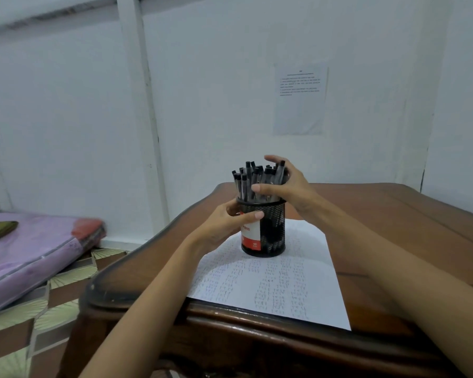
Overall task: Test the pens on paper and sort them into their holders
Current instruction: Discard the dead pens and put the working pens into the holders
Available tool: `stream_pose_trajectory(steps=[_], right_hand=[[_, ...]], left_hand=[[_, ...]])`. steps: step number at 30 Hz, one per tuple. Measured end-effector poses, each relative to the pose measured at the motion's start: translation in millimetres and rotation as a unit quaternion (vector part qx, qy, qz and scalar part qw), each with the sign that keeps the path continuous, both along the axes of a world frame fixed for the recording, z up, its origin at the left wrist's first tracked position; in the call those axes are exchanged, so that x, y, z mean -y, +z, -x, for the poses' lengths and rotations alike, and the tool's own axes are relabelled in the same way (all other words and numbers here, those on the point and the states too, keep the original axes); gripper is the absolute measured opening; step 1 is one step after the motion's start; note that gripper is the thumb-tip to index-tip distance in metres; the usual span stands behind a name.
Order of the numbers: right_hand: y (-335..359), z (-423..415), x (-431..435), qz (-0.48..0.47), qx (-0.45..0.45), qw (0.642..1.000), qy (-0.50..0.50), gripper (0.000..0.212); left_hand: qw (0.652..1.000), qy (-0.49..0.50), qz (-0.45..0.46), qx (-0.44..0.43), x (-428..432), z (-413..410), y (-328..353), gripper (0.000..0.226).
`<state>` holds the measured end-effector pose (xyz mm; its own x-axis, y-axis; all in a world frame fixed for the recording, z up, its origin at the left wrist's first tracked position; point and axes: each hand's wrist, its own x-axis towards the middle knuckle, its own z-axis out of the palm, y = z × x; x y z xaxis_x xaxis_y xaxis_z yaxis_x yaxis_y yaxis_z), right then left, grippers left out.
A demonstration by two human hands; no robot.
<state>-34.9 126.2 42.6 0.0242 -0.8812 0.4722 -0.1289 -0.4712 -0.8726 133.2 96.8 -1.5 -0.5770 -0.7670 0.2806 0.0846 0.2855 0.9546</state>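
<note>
A black mesh pen holder (pixel 271 227) with a red and white label stands on a white sheet of paper (pixel 271 285) covered in small pen marks. Several grey pens with black caps (pixel 253 180) stand upright in the holder. My left hand (pixel 227 225) grips the holder's left side near the rim, thumb across its front. My right hand (pixel 287 186) curls around the bunch of pens from the right, thumb in front and fingers over the caps.
The paper lies on a dark brown wooden table (pixel 393 227) against a white wall. A printed sheet (pixel 299 99) is stuck to the wall. On the floor at left lies a purple mattress (pixel 25 255) with folded cloth.
</note>
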Motion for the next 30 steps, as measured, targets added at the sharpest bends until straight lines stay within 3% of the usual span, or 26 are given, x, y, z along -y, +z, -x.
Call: stream_pose_trajectory(steps=[9, 13, 15, 17, 19, 21, 25, 27, 30], right_hand=[[5.8, 4.0, 2.5, -0.004, 0.044, 0.998, 0.054, 0.072], [15.2, 16.2, -1.9, -0.069, -0.16, 0.982, 0.067, 0.097], [24.1, 24.1, -4.3, -0.084, -0.214, 0.972, 0.056, 0.113], [32.4, 23.7, -9.5, -0.01, -0.191, 0.981, -0.001, 0.102], [36.7, 13.9, -15.3, 0.118, -0.164, 0.979, -0.039, 0.064], [34.3, -1.3, -19.6, 0.213, -0.203, 0.954, -0.051, 0.033], [18.8, -11.7, -13.5, 0.303, -0.366, 0.869, -0.137, 0.055], [18.4, -10.9, -11.7, 0.297, -0.363, 0.872, -0.141, 0.061], [18.6, -10.9, -14.8, 0.287, -0.276, 0.906, -0.142, 0.047]], left_hand=[[1.0, 0.007, 0.022, 0.012, 2.7, 0.8, -0.9, 0.059], [1.0, 0.0, 0.026, 0.015, 1.9, 1.6, -1.4, 0.054], [1.0, -0.001, 0.026, 0.017, 2.3, 1.5, -1.7, 0.056], [0.999, -0.001, 0.024, 0.021, 3.3, 1.1, -1.6, 0.058], [1.0, -0.001, 0.022, 0.021, 4.7, 1.3, -2.4, 0.059], [1.0, -0.001, 0.023, 0.019, 5.4, 1.7, -3.5, 0.057], [1.0, -0.001, 0.026, 0.017, 3.3, 1.4, -2.5, 0.059], [1.0, -0.003, 0.025, 0.015, 2.5, 1.3, -1.8, 0.056], [1.0, -0.003, 0.023, 0.013, 3.2, 1.0, -2.0, 0.055]])
